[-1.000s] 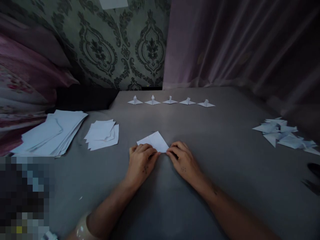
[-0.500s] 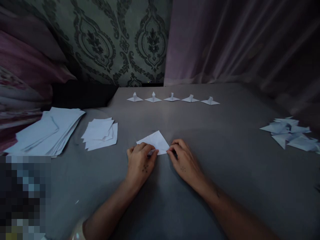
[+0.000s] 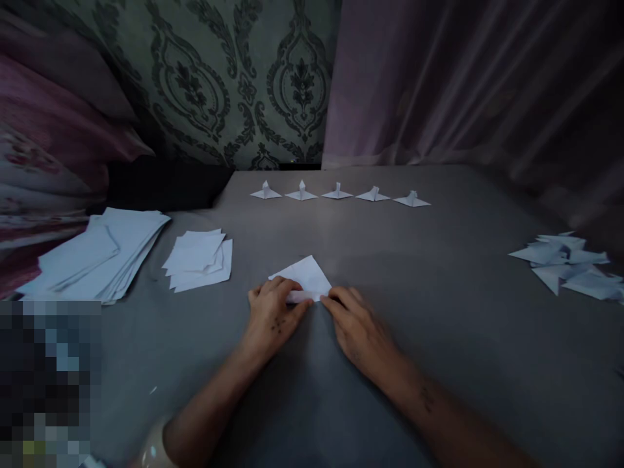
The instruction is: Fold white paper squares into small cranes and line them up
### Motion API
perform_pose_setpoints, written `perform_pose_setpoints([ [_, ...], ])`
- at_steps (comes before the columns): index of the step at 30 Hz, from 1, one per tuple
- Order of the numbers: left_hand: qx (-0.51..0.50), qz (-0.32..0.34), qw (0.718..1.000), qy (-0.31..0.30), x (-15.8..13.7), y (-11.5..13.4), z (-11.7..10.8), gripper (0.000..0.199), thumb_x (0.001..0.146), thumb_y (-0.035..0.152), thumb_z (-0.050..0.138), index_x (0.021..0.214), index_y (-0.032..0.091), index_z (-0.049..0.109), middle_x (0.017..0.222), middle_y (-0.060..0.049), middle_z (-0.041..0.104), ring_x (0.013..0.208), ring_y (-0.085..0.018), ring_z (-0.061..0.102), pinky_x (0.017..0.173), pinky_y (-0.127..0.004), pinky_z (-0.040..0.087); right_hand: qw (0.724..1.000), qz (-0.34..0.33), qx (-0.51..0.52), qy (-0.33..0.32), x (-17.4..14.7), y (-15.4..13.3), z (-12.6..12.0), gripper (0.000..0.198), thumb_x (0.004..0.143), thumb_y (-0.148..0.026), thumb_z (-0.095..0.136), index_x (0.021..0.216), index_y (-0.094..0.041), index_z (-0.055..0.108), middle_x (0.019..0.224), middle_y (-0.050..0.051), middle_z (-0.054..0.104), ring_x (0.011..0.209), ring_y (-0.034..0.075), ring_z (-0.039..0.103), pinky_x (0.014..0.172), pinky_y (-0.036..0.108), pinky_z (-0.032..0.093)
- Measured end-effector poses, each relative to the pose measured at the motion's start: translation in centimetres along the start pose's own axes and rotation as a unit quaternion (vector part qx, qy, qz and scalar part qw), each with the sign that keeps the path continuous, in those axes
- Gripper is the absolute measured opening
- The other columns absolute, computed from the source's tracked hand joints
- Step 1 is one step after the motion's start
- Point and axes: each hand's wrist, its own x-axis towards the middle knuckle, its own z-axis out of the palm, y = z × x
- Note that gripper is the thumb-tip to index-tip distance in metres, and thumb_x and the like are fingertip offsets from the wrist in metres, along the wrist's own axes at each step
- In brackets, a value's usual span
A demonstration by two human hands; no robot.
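A white sheet of paper [image 3: 307, 273] lies on the grey cloth in front of me, its near edge turned over in a narrow fold. My left hand [image 3: 275, 305] is closed on the paper's near left part, fingers curled over it and thumb along the folded strip. At the near right corner, the fingertips of my right hand [image 3: 355, 318] press together on the paper's edge. Part of the sheet's left side is covered by my left fingers.
Several folded paper birds [image 3: 302, 193] stand in a row at the back. Left are a small pile of paper squares [image 3: 197, 253] and a stack of larger sheets [image 3: 131, 240]. A heap of folded paper pieces [image 3: 568, 260] lies far right on the grey cloth [image 3: 439, 260].
My right hand has shifted slightly down and left along the paper's near right edge, its fingers flatter now. My left thumb has slid a little to the right. The view has moved slightly.
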Motion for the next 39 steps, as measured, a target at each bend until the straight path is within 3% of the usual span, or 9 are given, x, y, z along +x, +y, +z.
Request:
perform_pose_setpoints([
  [5,-0.05,0.031,0.995,-0.078,0.2,-1.8,-1.7,0.01,0.083,0.027,0.057,0.086,0.02,0.064,0.096,-0.004,0.064,0.091,-0.021,0.058,0.082,-0.039,0.039,0.999,-0.005,-0.024,-0.022,-0.2,-0.1,-0.2,0.05,0.081,0.001,0.041,0.125,-0.018,0.056,0.103,0.01,0.058,0.09,0.023,0.049,0.08,0.037,0.049],
  [15,0.01,0.163,0.984,-0.074,0.8,-2.8,-1.0,0.021,0.089,0.021,0.049,0.098,0.027,0.067,0.108,-0.005,0.059,0.098,-0.021,0.05,0.085,-0.039,0.037,1.0,-0.005,-0.018,-0.017,0.0,0.1,0.1,0.052,0.083,-0.001,0.04,0.128,-0.021,0.054,0.102,0.011,0.056,0.089,0.021,0.048,0.078,0.037,0.048],
  [17,0.039,0.189,0.98,-0.046,0.8,-2.6,-0.8,0.023,0.09,0.022,0.048,0.101,0.029,0.067,0.114,-0.006,0.056,0.102,-0.023,0.048,0.087,-0.041,0.036,1.0,-0.003,-0.016,-0.02,0.0,0.1,0.0,0.05,0.084,-0.002,0.04,0.128,-0.021,0.055,0.102,0.011,0.056,0.09,0.021,0.048,0.079,0.036,0.048],
  [21,0.105,0.202,0.97,0.087,0.7,-1.8,-0.6,0.035,0.088,0.028,0.054,0.123,0.03,0.055,0.133,-0.011,0.04,0.122,-0.032,0.035,0.098,-0.05,0.029,1.0,-0.002,-0.013,-0.018,0.0,0.0,-0.1,0.047,0.084,-0.003,0.043,0.123,-0.025,0.057,0.103,0.009,0.055,0.092,0.021,0.049,0.079,0.035,0.047],
  [23,0.115,0.177,0.967,0.143,0.6,-1.5,-0.5,0.046,0.086,0.034,0.058,0.13,0.026,0.046,0.129,-0.014,0.041,0.12,-0.032,0.038,0.099,-0.05,0.03,1.0,-0.001,-0.014,-0.017,0.0,0.0,-0.1,0.046,0.084,-0.003,0.043,0.121,-0.026,0.059,0.102,0.009,0.054,0.091,0.02,0.049,0.078,0.034,0.047],
  [25,0.102,0.17,0.967,0.161,0.4,-1.5,-0.4,0.04,0.087,0.036,0.056,0.124,0.022,0.048,0.116,-0.013,0.049,0.108,-0.028,0.046,0.094,-0.047,0.037,1.0,-0.002,-0.014,-0.018,0.0,0.0,-0.1,0.046,0.084,-0.003,0.043,0.12,-0.027,0.059,0.101,0.008,0.054,0.09,0.02,0.049,0.078,0.034,0.046],
  [29,0.038,0.245,0.967,0.058,0.3,-1.7,0.2,0.014,0.093,0.024,0.046,0.102,0.019,0.056,0.1,-0.007,0.058,0.093,-0.019,0.054,0.084,-0.035,0.047,1.0,-0.007,-0.01,-0.026,-0.1,0.2,-0.3,0.047,0.083,-0.002,0.043,0.12,-0.027,0.059,0.103,0.008,0.054,0.093,0.02,0.049,0.081,0.034,0.046],
  [32,0.012,0.277,0.961,0.009,0.2,-1.9,0.8,0.018,0.095,0.02,0.042,0.102,0.018,0.058,0.102,-0.007,0.06,0.093,-0.018,0.056,0.083,-0.032,0.049,0.999,-0.012,0.007,-0.038,-0.2,0.4,-0.7,0.047,0.083,-0.002,0.043,0.119,-0.026,0.059,0.101,0.007,0.054,0.093,0.02,0.049,0.083,0.034,0.046],
  [39,0.016,0.289,0.957,-0.023,0.0,-1.6,0.9,0.026,0.095,0.019,0.038,0.108,0.019,0.061,0.104,-0.008,0.061,0.096,-0.019,0.056,0.083,-0.033,0.052,0.995,-0.033,0.082,-0.041,-0.2,1.6,-1.7,0.047,0.082,-0.001,0.044,0.116,-0.028,0.061,0.103,0.004,0.055,0.097,0.018,0.051,0.087,0.033,0.046],
])
